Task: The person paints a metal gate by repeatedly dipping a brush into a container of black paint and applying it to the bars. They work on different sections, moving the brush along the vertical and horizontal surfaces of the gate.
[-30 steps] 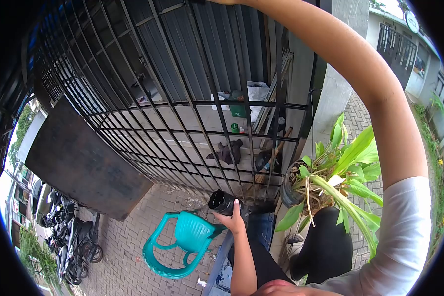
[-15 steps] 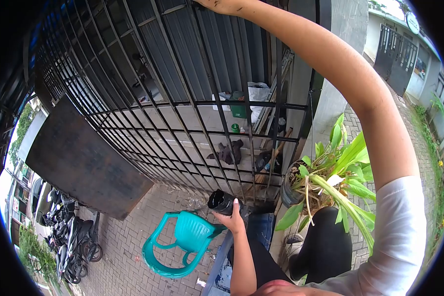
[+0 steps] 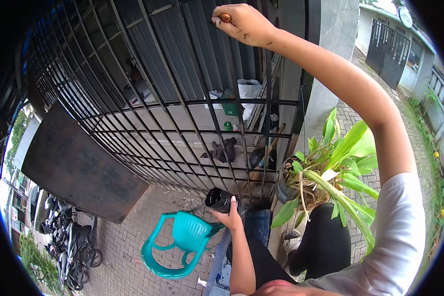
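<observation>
My left hand (image 3: 229,215) is closed round a black pot (image 3: 215,199), low in front of the barred metal fence (image 3: 197,130). The pot's mouth faces up and its inside looks dark and glossy. Raised high near the upper bars, my right hand (image 3: 244,24) makes a fist around an orange-brown handle (image 3: 225,18), which looks like a paintbrush's. Only the handle's end shows; the rest is hidden by the hand. Dark smears mark the back of that hand and the wrist.
A teal plastic chair (image 3: 188,232) stands left of my left arm. A leafy potted plant (image 3: 343,163) is close on the right, by my knee. A rusty metal sheet (image 3: 84,163) and motorbikes (image 3: 74,246) are at left. Behind the bars sits a green bin (image 3: 229,102).
My right hand has come down and back into full view from the top edge, with the handle's end now showing. The left hand keeps its hold on the pot, nearly unmoved.
</observation>
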{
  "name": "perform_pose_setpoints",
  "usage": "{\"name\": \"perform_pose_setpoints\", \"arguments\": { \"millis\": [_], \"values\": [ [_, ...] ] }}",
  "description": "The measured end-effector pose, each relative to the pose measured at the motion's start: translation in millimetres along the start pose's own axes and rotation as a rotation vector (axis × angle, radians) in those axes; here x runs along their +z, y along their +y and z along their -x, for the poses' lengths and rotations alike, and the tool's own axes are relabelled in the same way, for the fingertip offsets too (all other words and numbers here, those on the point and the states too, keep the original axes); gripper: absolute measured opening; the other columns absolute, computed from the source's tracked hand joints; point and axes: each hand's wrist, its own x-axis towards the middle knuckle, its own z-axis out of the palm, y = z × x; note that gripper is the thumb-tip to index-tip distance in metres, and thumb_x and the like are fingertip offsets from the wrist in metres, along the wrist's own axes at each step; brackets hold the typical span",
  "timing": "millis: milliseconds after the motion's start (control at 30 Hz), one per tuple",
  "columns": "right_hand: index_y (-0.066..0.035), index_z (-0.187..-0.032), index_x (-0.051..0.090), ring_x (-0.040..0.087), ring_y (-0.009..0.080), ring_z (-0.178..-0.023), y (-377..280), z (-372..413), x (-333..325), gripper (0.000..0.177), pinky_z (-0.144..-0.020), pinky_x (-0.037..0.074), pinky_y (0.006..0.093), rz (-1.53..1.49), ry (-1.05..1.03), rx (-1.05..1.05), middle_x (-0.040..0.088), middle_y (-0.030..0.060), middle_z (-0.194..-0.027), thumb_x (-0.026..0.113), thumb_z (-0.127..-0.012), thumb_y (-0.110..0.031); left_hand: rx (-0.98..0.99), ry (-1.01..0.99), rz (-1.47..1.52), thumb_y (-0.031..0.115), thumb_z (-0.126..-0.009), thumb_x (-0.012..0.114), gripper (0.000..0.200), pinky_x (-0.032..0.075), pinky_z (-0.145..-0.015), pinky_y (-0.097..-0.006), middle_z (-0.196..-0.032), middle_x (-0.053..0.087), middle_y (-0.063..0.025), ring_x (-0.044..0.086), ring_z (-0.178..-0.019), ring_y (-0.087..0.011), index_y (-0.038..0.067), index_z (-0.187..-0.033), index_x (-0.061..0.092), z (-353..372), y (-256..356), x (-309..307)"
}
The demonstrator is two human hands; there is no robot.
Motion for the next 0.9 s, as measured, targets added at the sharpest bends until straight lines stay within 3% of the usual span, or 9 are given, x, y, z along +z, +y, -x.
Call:
{"name": "perform_pose_setpoints", "arguments": {
  "millis": [33,133,267,433,600,633,733,800,900],
  "values": [
    [0.000,-0.105,0.070,0.072,0.0288,-0.080,-6.6,16.1,-5.3,0.019,-0.077,0.058,0.0367,-0.003,0.037,-0.069,0.071,0.0122,-0.088,0.064,-0.102,-0.018,0.001,-0.005,0.060,0.012,-0.084,0.087,0.076,0.050,-0.104,-0.0369,-0.136,0.057,-0.0172,0.059,-0.119,-0.0245,-0.005,-0.144,0.043,0.5,-1.0,2.1],
    [0.001,-0.103,0.069,0.069,0.0358,-0.084,-30.5,57.5,-8.2,0.016,-0.080,0.056,0.0405,-0.226,-0.151,0.073,0.070,0.0164,-0.089,0.066,-0.098,-0.014,0.022,-0.014,0.004,0.010,-0.085,0.086,0.078,0.049,-0.104,-0.0366,-0.136,0.056,-0.0165,0.059,-0.119,-0.0244,-0.004,-0.146,0.040,-0.3,-12.1,1.3],
    [0.000,-0.101,0.069,0.071,0.0380,-0.087,-57.9,117.0,3.7,0.017,-0.079,0.057,0.0438,-0.321,-0.555,0.158,0.072,0.0154,-0.096,0.065,-0.092,-0.015,-0.009,-0.035,0.012,0.009,-0.086,0.086,0.078,0.049,-0.104,-0.0368,-0.137,0.056,-0.0163,0.058,-0.119,-0.0243,-0.004,-0.147,0.039,1.5,-1.9,3.4],
    [-0.004,-0.092,0.064,0.069,0.0403,-0.082,-80.2,177.0,23.4,0.015,-0.074,0.055,0.0495,-0.367,-0.790,0.153,0.069,0.0157,-0.088,0.060,-0.093,-0.018,-0.004,-0.015,0.034,0.010,-0.085,0.086,0.078,0.048,-0.105,-0.0374,-0.138,0.055,-0.0167,0.057,-0.121,-0.0242,-0.004,-0.147,0.040,0.6,-2.4,0.9],
    [-0.004,-0.095,0.067,0.070,0.0416,-0.079,-108.5,216.6,30.8,0.016,-0.072,0.057,0.0489,-0.442,-0.923,0.241,0.072,0.0173,-0.083,0.061,-0.093,-0.018,-0.002,0.004,0.047,0.009,-0.085,0.086,0.077,0.049,-0.105,-0.0375,-0.138,0.055,-0.0165,0.057,-0.121,-0.0244,-0.005,-0.146,0.041,-0.1,0.3,1.9],
    [-0.002,-0.098,0.069,0.070,0.0421,-0.080,-115.9,226.9,34.7,0.017,-0.072,0.057,0.0486,-0.540,-0.851,0.319,0.073,0.0183,-0.083,0.063,-0.093,-0.018,0.004,0.012,0.023,0.009,-0.085,0.086,0.077,0.049,-0.105,-0.0373,-0.138,0.055,-0.0165,0.057,-0.121,-0.0242,-0.005,-0.146,0.040,0.2,0.2,0.7],
    [0.001,-0.099,0.069,0.072,0.0373,-0.073,-121.8,228.2,31.2,0.020,-0.069,0.058,0.0451,-0.575,-0.841,0.386,0.071,0.0187,-0.077,0.063,-0.096,-0.017,0.004,-0.004,0.061,0.007,-0.086,0.085,0.077,0.050,-0.104,-0.0364,-0.138,0.055,-0.0167,0.058,-0.120,-0.0238,-0.005,-0.146,0.040,-1.2,-7.3,-0.5],
    [0.005,-0.098,0.069,0.073,0.0285,-0.064,-122.0,226.9,26.9,0.024,-0.064,0.058,0.0409,-0.739,-0.961,0.668,0.069,0.0166,-0.070,0.062,-0.100,-0.017,0.010,-0.004,0.016,0.006,-0.086,0.085,0.077,0.050,-0.104,-0.0361,-0.138,0.055,-0.0168,0.059,-0.120,-0.0236,-0.005,-0.147,0.039,-2.6,-15.3,-2.6],
    [0.007,-0.097,0.068,0.072,0.0211,-0.059,-119.9,230.3,24.6,0.026,-0.061,0.058,0.0369,-0.770,-0.955,0.695,0.067,0.0136,-0.066,0.061,-0.102,-0.017,0.003,-0.017,0.004,0.006,-0.086,0.085,0.078,0.050,-0.104,-0.0360,-0.139,0.055,-0.0169,0.059,-0.120,-0.0235,-0.005,-0.147,0.038,-1.9,-14.3,-2.7]
  ]
}}
